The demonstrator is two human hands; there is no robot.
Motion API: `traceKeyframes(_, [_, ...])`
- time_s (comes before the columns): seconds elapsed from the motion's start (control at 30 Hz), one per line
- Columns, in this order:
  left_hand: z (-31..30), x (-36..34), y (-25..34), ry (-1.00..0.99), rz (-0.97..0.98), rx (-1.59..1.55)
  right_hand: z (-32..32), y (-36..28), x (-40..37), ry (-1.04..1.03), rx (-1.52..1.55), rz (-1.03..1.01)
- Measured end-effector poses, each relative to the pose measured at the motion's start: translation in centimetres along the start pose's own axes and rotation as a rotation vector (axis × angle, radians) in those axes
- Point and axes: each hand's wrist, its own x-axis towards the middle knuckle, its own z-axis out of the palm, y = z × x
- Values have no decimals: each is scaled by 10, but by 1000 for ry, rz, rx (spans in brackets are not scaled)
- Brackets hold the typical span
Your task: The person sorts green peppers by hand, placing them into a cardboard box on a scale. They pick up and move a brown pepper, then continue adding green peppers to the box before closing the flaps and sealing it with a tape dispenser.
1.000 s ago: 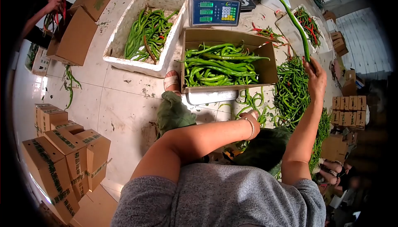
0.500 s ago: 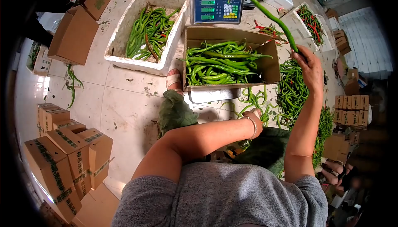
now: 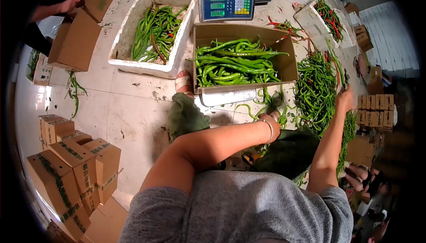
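The long green pepper [image 3: 341, 71] is up at the right, beside the loose pile [image 3: 315, 96] — its lower end at the right grip [image 3: 345, 98], which looks closed on it, though blurred. I'd call this the handling of 1 single pepper; moving something so long calls for a firm hold and room for its free end. The left grip [image 3: 270, 128] is low by the knee, near stray peppers; how open it is, or whether it has anything, I can't tell. Between pile and foam crate [image 3: 116, 50], a cardboard box [image 3: 289, 63] of peppers sits on the scale [image 3: 228, 98].
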Motion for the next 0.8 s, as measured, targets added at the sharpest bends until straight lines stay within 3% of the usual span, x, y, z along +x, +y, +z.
traceKeyframes(0.07, [1,1,-3,-4,18,2,41,34,15,355,-257,-2])
traceKeyframes(0.1, [8,15,-4,-37,11,-15,-4,-6,-2,245,-199,-63])
traceKeyframes(0.23, [29,38,1,-1,-13,-42,-37,-115,-27,316,329,-579])
traceKeyframes(0.3, [24,34,2,-7,-23,-24,-40,-171,-43,185,612,-767])
traceKeyframes(0.37, [19,29,3,-1,-27,-5,-44,-215,-59,57,533,-1043])
traceKeyframes(0.43, [11,23,1,-19,-15,15,-32,-245,-80,-38,279,-1155])
traceKeyframes(0.47, [12,27,2,-9,-40,15,-22,-253,-87,-57,197,-1181])
traceKeyframes(0.53, [21,33,1,97,-56,33,-9,-267,-93,-294,24,-1126])
traceKeyframes(0.57, [20,40,1,38,-61,12,-4,-269,-95,-304,47,-1101])
traceKeyframes(0.63, [5,31,3,-81,-65,-31,-1,-271,-94,-344,212,-1065])
traceKeyframes(0.7, [10,29,2,-16,-59,-21,-1,-267,-90,-278,446,-1074])
traceKeyframes(0.8, [13,22,3,42,-48,7,-19,-249,-85,-550,929,-698])
